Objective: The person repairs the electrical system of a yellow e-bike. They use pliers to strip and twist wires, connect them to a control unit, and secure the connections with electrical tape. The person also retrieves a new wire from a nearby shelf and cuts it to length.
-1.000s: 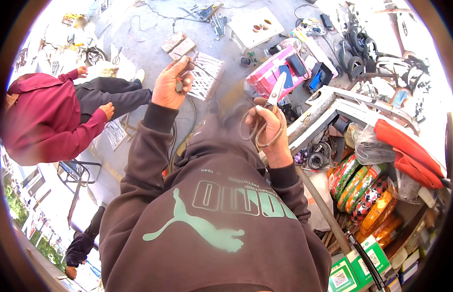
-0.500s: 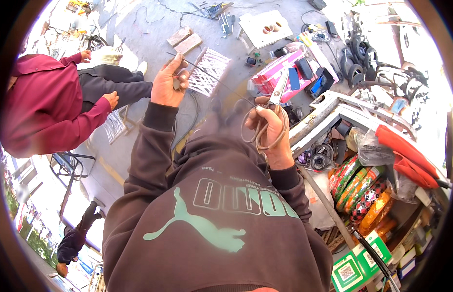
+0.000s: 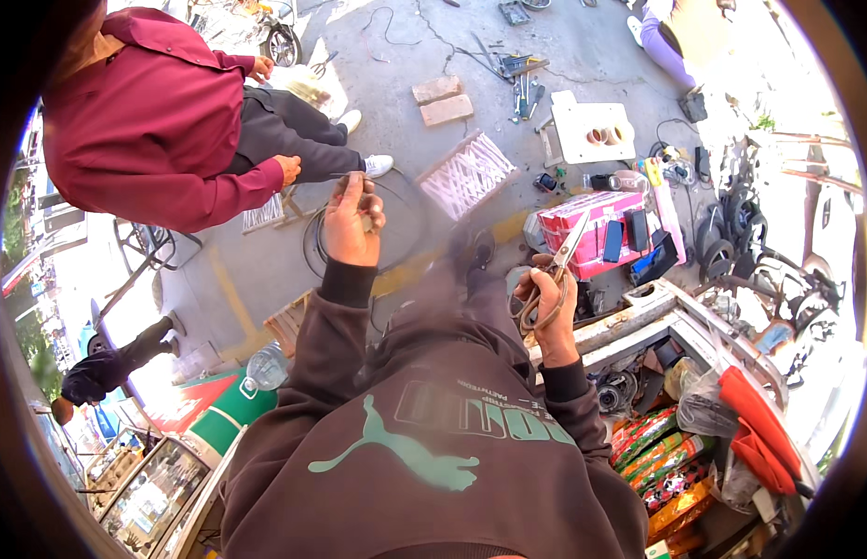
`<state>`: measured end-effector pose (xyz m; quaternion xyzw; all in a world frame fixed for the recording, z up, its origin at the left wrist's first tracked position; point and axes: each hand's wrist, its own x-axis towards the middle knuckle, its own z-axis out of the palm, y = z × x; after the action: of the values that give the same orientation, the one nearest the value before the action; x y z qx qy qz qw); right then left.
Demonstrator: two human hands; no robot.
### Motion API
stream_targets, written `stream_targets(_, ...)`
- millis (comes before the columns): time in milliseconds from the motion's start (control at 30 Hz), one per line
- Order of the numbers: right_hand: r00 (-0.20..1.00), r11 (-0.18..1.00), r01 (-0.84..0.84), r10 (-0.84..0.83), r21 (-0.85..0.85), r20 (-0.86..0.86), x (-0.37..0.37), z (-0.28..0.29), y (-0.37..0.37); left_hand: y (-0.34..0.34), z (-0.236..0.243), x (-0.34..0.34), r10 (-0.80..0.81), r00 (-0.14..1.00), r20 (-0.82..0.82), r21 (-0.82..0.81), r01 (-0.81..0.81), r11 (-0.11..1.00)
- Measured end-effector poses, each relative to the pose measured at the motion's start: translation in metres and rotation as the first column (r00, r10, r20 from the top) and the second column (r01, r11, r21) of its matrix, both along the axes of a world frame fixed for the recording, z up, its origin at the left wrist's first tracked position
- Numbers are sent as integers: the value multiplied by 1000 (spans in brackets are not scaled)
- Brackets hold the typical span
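Note:
My left hand [image 3: 353,228] is raised in front of me, with thumb and fingers pinched on a thin dark cord; only a short end shows at the fingertips, and the rest is hard to follow. My right hand [image 3: 556,312] grips a pair of scissors [image 3: 573,240] by the brown-coated handles. Their silver blades point up and away to the right, and look nearly closed. Loops of dark cable [image 3: 314,244] lie on the ground below my left hand.
A person in a maroon shirt [image 3: 154,121] stands close on the left. Beyond my hands are a white lattice stool [image 3: 467,175], bricks [image 3: 445,101], hand tools [image 3: 525,88] and a pink box [image 3: 587,224]. A parts cart [image 3: 638,321] sits right; a green container [image 3: 230,410] stands left.
My hands have moved apart and the cord no longer stretches visibly between them. The scissors stay in my right hand. The view has shifted, showing more ground on the left.

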<state>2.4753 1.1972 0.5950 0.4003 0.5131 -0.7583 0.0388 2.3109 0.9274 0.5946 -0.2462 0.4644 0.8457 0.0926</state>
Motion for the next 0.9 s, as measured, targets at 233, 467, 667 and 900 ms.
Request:
stream_targets(233, 998, 997, -36, 39, -67, 45, -14, -32, 8, -30, 27, 59, -325, 941, -90, -542, 228, 809)
stream_targets(467, 980, 957, -194, 197, -216, -8, -37, -23, -63, -27, 49, 94, -645, 757, -107, -744, 369, 557)
stream_targets(667, 978, 890, -209, 193, -404, -81, -39, -32, -109, -61, 36, 101, -718, 696, -6, -821, 406, 402)
stream_targets(900, 887, 849, -447, 380, -282, -262, -74, 9, -135, -75, 59, 81, -661, 749, -47, -839, 329, 433)
